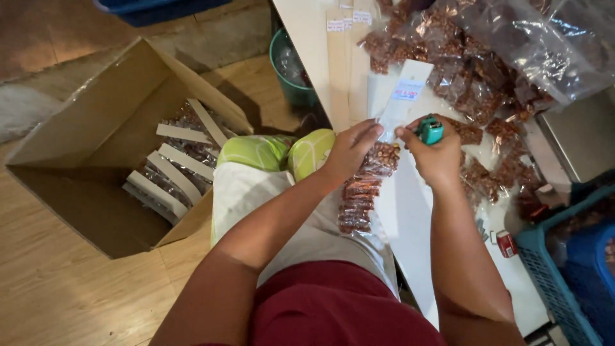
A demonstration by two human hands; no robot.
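Far left of both grips, on the wood floor point(51, 288), stands an open box point(83, 173) with packets point(173, 166) lying in it, their white card tops showing. Nearer, just left of the left hand, sit two green cushions point(282, 152).

The left hand point(351, 148) has its grip closed on a nut bag point(365, 186), fingers pinching it at the top where the clear plastic meets a white card point(405, 93). The bag hangs down and slightly leftward from that grip, over the person's lap; the card rises up and to the right of it, above both hands.

The right hand point(435, 157) is just right of the left, the two nearly touching across the bag's neck. Its grip is wrapped shut around a small teal stapler point(429, 129), which sticks out at the top of the fist, right beside the card's lower end.

Both hands work over the edge of a pale counter point(307, 38). Up and right of the right grip lies a pile of filled bags point(461, 57), some under a large clear sack point(551, 45). Down and right of it is a blue basket point(564, 275).
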